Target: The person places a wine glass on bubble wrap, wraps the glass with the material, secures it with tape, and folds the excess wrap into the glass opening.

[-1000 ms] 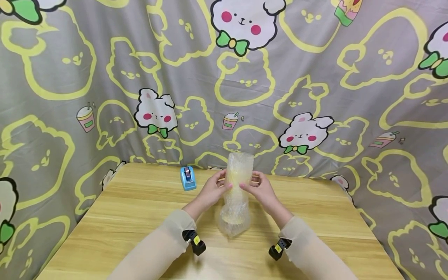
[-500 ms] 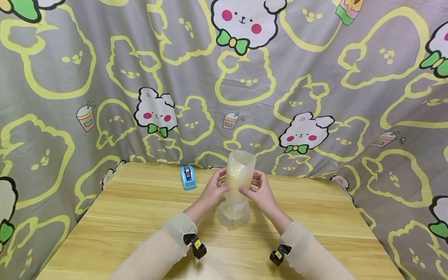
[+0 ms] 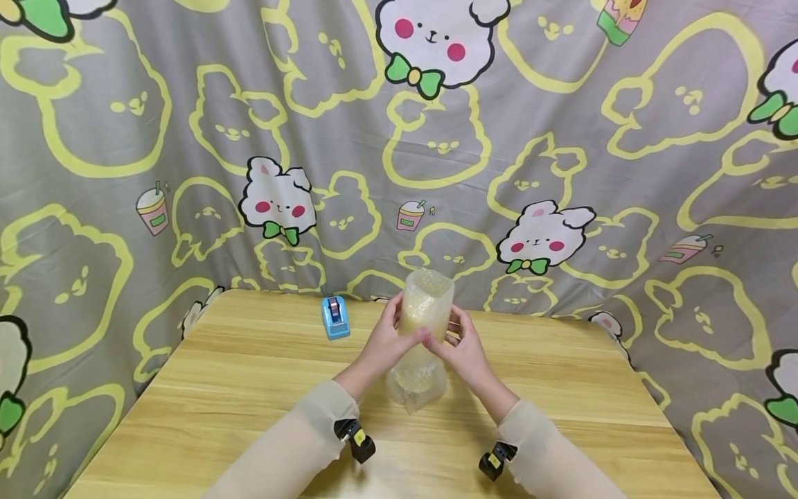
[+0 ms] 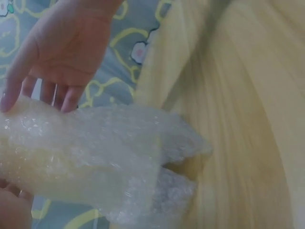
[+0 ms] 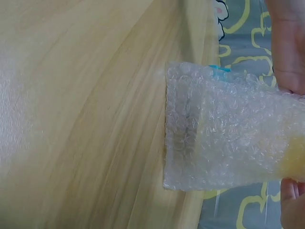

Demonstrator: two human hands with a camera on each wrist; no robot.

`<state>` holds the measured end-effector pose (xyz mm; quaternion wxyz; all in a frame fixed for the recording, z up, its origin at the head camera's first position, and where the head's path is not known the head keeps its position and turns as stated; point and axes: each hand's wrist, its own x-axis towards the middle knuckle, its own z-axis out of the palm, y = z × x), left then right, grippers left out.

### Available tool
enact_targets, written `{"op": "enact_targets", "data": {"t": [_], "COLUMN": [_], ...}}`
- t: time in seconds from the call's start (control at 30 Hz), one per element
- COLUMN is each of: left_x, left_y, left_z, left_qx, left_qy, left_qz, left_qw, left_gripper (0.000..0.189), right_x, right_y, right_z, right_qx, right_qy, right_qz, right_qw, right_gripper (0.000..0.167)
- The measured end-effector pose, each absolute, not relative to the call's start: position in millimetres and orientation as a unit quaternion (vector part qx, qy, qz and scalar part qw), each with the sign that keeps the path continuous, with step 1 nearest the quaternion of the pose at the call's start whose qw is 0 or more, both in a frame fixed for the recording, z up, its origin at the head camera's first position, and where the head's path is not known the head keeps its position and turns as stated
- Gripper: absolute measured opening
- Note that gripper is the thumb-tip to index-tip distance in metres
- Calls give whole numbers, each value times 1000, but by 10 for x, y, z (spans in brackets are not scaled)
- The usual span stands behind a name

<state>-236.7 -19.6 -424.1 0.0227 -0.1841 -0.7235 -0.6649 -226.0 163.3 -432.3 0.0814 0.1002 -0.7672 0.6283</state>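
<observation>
A tube of clear bubble wrap [image 3: 430, 298] is held up over the middle of the table, wrapped round something pale yellow whose kind is hidden. My left hand [image 3: 395, 343] grips its left side, thumb across the front. My right hand [image 3: 464, 343] grips the right side, and the two thumbs meet at the front. The top end of the wrap gapes like a round mouth; the lower end flares out loose below my hands. In the left wrist view, the loose end of the bubble wrap [image 4: 138, 143] splits into two flaps. The right wrist view shows its edge [image 5: 183, 129] flat and straight.
A blue tape dispenser [image 3: 335, 317] stands on the wooden table [image 3: 262, 360] near the back, left of my hands. Behind the table's back edge hangs a grey patterned curtain [image 3: 349, 138]. Black wrist cameras [image 3: 357, 440] sit on both sleeves.
The wrap's top has tipped toward me, so its round opening shows. My left thumb has slid right across the front to meet the right thumb.
</observation>
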Motion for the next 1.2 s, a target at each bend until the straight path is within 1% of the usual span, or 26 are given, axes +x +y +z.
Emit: {"op": "enact_targets", "data": {"t": [0.2, 0.37, 0.43, 0.53, 0.63, 0.73, 0.83, 0.93, 1.03, 1.2], "left_x": [-2372, -2373, -2376, -2379, -2380, -2383, -2387, -2364, -2270, -2163], "left_y": [-177, -184, -184, -182, -178, -167, -147, -133, -133, -108], "left_z": [-4198, -4207, -4213, -4223, -4230, -4233, -4225, -4179, -4048, -3930], "left_qx": [-170, -169, -172, -175, -176, -173, -169, -164, -162, -160], "left_qy": [-726, -715, -711, -704, -697, -697, -699, -701, -699, -684], "left_qz": [-666, -679, -681, -688, -694, -694, -693, -693, -694, -708], "left_qw": [21, 20, 22, 29, 38, 41, 41, 43, 48, 76], "left_gripper": [91, 90, 88, 84, 80, 76, 74, 72, 67, 61], "right_x": [-2231, -2224, -2231, -2265, -2322, -2368, -2391, -2397, -2392, -2379], "right_y": [1629, 1648, 1654, 1656, 1646, 1624, 1595, 1554, 1497, 1369], "right_z": [-4343, -4337, -4316, -4273, -4245, -4225, -4216, -4216, -4222, -4224], "right_qx": [108, 142, 167, 202, 214, 212, 204, 190, 173, 143], "right_qy": [-774, -764, -751, -736, -733, -723, -711, -701, -687, -654], "right_qz": [618, 622, 631, 639, 641, 653, 667, 680, 695, 727], "right_qw": [88, 96, 97, 93, 82, 76, 83, 100, 123, 155], "right_gripper": [79, 83, 81, 73, 67, 63, 61, 60, 58, 52]}}
